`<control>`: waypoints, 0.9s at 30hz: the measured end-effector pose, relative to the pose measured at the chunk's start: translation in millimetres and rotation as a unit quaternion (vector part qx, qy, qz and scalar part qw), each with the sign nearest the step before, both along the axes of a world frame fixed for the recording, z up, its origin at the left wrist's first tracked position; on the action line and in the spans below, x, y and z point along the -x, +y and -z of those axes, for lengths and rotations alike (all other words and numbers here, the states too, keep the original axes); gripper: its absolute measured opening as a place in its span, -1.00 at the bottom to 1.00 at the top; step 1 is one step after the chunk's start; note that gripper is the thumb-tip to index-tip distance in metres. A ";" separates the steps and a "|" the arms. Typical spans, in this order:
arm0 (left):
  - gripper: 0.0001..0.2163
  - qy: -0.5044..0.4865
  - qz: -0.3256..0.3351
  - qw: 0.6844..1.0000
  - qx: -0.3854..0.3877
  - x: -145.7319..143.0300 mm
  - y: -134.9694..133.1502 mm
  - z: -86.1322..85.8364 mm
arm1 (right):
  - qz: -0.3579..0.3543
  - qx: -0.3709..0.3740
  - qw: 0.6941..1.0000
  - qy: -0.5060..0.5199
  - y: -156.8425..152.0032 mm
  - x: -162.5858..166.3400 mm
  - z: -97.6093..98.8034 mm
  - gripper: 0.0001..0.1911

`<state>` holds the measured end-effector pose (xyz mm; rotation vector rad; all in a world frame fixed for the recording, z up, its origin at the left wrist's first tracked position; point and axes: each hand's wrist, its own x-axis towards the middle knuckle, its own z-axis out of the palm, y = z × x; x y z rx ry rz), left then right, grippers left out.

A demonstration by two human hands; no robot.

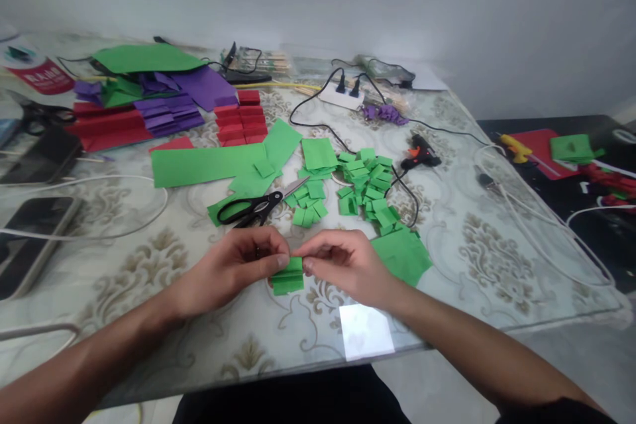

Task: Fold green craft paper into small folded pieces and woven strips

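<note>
Between my two hands is a small piece of green paper [288,283] with crosswise folds. My left hand [238,265] pinches its upper left part between thumb and fingers. At the upper right edge, my right hand [348,262] grips the same paper with its fingertips. Just beyond my hands lie black-handled scissors [263,205], blades slightly apart. Several small folded green paper pieces [365,182] are heaped to the right of the blades. A larger green sheet [405,255] sits partly behind my right wrist, and a long green strip [209,164] stretches to the far left.
Red pleated paper [241,120] and purple pleated paper [166,114] lie farther back. A white power strip [342,97] with black cords stands near the wall. A black glue gun [421,153] rests at right. Phones [34,242] and a white cable [124,235] occupy the left side.
</note>
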<state>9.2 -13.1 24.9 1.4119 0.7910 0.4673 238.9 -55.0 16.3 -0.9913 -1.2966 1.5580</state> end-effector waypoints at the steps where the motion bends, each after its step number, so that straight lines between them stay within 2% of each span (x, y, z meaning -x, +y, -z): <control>1: -0.82 0.006 0.000 1.000 -0.011 0.5 -0.8 1.2 | 0.012 -0.015 1.000 -0.019 -0.4 0.4 0.5 -0.89; 7: -0.82 0.038 -0.004 0.998 -0.058 0.9 -4.8 2.2 | 0.038 -0.062 0.994 -0.088 -1.8 2.5 0.1 -0.90; 27: -0.81 0.035 -0.018 0.995 -0.093 -3.3 -8.3 -5.8 | 0.051 -0.050 0.991 -0.114 -5.5 5.6 -0.1 -0.90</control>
